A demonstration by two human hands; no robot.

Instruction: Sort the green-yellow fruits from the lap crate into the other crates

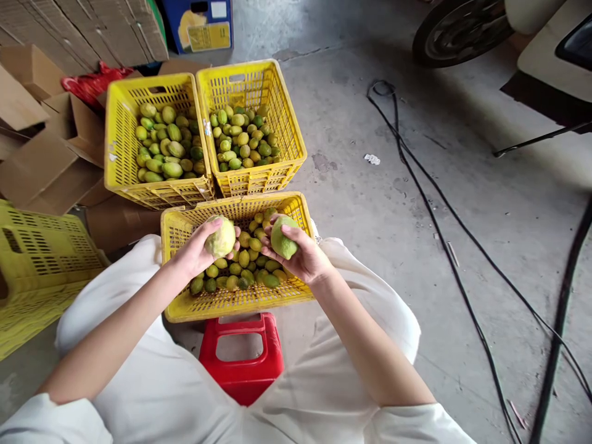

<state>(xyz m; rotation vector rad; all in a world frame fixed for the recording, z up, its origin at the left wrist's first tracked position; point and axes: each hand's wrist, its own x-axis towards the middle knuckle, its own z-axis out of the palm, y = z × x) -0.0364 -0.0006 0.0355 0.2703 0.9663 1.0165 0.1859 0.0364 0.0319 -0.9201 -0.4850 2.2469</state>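
Observation:
My left hand (200, 250) is closed round a pale yellow-green lemon (221, 237). In my right hand (303, 254) I grip a greener lemon (284, 238). Both hands are above the near yellow crate (231, 302), which stands between my knees with many yellow and green lemons (247, 271) lying in it. Behind it, two more yellow crates stand side by side. The back left crate (121, 148) bears larger green-yellow lemons (172, 148), and the back right crate (284, 123) holds smaller ones (243, 139).
A red plastic stool (272, 361) is below me. Cardboard boxes (41, 163) and another yellow crate (41, 259) are at the left. A blue box (203, 24) stands at the back. Black cables (432, 216) cross the floor at right, near a vehicle wheel (456, 31).

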